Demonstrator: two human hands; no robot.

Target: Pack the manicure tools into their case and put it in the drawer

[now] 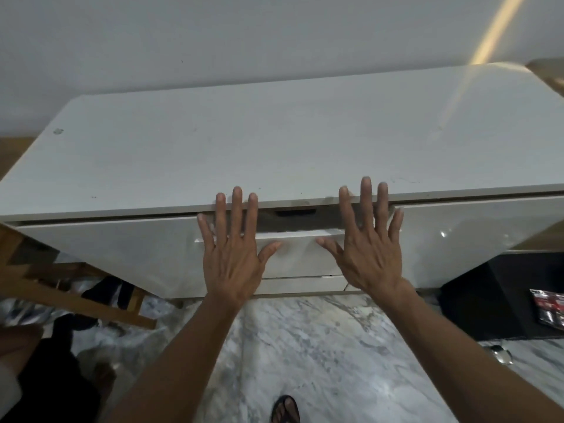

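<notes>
Head view looks down on a white cabinet (274, 141) that stands against a pale wall (244, 35). Its top surface carries nothing. Both hands of the person are stretched forward, palms down, in front of the middle drawer (293, 251). The left hand (233, 254) has its fingers (236, 209) spread and released, holding nothing; the fingertips overlap the front edge of the cabinet top. The right hand (370, 248) is spread in the same way, also holding nothing, and its fingertips lie over the same edge, a little more to the right. If the palms touch the drawer front or only hover before it, one cannot tell.

The drawer stands slightly out, so a dark gap shows between its upper rim and the cabinet top. Inside this gap a small dark object (295, 212) is visible, but it is too hidden to say whether it is the manicure case.

Below is a marble floor (320, 346). One foot in a dark sandal (285, 409) appears at the bottom edge. A wooden frame (76, 297) leans at the left, and a black box (494, 297) stands at the right.
</notes>
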